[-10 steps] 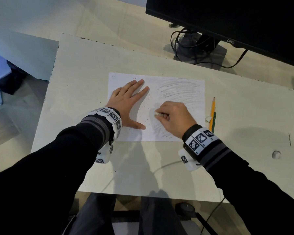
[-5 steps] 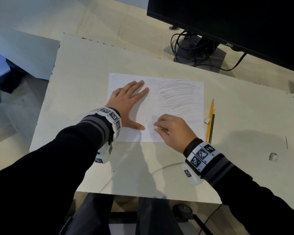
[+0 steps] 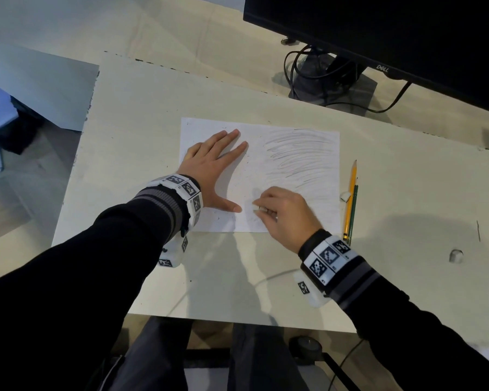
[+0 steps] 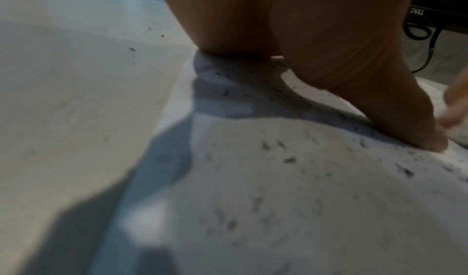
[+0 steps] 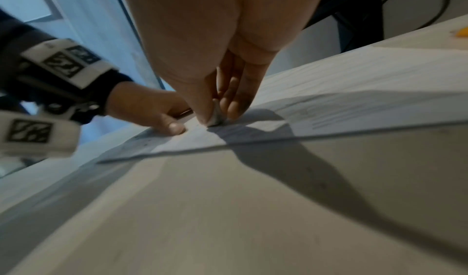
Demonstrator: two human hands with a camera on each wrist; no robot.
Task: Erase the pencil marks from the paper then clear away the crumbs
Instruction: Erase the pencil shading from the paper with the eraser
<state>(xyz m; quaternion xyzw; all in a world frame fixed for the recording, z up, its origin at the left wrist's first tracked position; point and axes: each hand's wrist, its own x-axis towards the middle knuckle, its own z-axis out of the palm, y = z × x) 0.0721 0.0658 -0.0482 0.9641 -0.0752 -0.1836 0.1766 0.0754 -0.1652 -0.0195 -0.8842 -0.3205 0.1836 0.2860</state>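
Shifted toward the near edge of the paper since a second ago, pinching the small eraser between thumb and fingertips of the right hand, close to the left thumb. Pinned flat mid-desk by the left hand, fingers straight and spread, holding nothing. Best worked in short, firm strokes away from that pinning hand into the pencil marks still covering the right half, leaving the crumbs for sweeping afterwards.
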